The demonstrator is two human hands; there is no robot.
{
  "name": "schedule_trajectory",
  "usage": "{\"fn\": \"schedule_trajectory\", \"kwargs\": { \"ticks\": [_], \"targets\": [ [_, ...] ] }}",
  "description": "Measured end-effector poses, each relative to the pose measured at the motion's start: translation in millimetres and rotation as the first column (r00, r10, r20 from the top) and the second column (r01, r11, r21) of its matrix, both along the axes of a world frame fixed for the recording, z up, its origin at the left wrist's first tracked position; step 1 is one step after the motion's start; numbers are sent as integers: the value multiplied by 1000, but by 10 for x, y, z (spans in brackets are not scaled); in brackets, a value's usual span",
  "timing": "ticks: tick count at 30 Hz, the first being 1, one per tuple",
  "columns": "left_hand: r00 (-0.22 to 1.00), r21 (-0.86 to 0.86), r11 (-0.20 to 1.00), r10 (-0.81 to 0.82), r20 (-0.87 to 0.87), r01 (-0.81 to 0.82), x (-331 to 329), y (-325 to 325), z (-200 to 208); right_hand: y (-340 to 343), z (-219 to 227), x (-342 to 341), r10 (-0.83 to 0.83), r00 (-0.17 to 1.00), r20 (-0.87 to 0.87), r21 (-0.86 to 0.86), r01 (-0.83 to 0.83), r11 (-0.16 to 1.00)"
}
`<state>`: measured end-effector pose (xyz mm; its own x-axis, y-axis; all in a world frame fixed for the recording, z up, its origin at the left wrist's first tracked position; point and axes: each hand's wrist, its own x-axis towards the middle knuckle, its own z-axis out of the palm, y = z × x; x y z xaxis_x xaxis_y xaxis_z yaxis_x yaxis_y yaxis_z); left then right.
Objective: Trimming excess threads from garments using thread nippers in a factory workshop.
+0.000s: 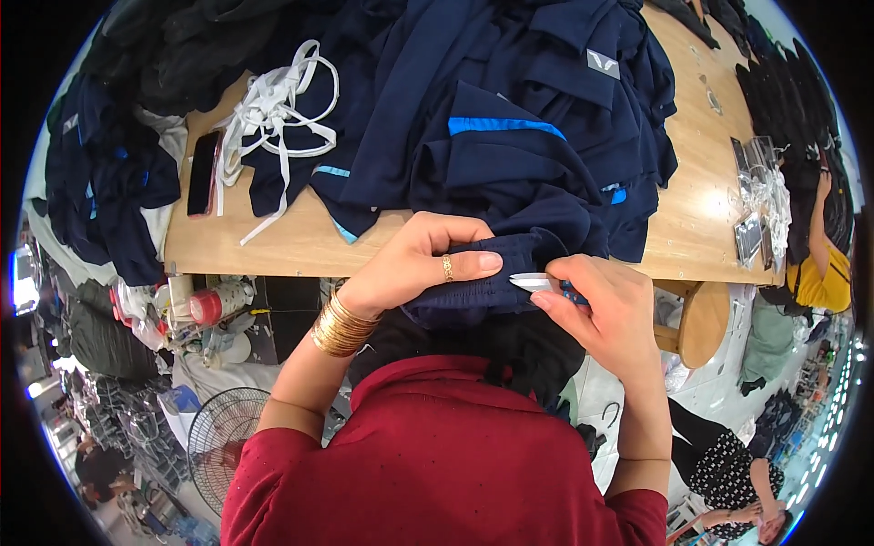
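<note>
My left hand (401, 259) grips the gathered elastic waistband (464, 293) of a navy garment, thumb pressed on top. Its other fingers are partly hidden behind the fabric. In my right hand (608, 309) is a small pair of thread snips (530, 281), pinched between thumb and fingers. Their pale pointed blades face left, close against the waistband by my left thumb. A bit of blue shows at the snips under my right fingers. The rest of the garment runs back over the table's front edge into a heap of navy clothes (391, 118).
On the wooden table (692, 218) lie a tangle of white cord (273, 105), a phone (204, 173) and clear plastic packets (765, 200). A round wooden stool (706, 323) stands below right, a fan (223, 437) lower left. Other people (824, 264) are at the right.
</note>
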<state>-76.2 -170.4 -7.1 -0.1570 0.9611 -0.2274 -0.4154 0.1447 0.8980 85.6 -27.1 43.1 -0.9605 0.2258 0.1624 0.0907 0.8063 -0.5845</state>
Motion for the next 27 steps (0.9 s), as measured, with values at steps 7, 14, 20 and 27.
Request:
{"fn": "schedule_trajectory", "kwargs": {
  "ticks": [7, 14, 20, 27],
  "targets": [
    [999, 9, 999, -36, 39, 36, -18, -3, -20, 27, 5, -6, 46, 999, -18, 62, -45, 997],
    [991, 34, 993, -113, 67, 111, -67, 37, 1, 55, 6, -43, 96, 995, -38, 81, -93, 992],
    [983, 34, 991, -134, 125, 131, -69, 29, -38, 64, 1, -49, 128, 991, -44, 141, -120, 983],
    [978, 34, 992, -128, 166, 124, -55, 30, -44, 72, -2, -31, 134, 991, -23, 136, -129, 982]
  ]
}}
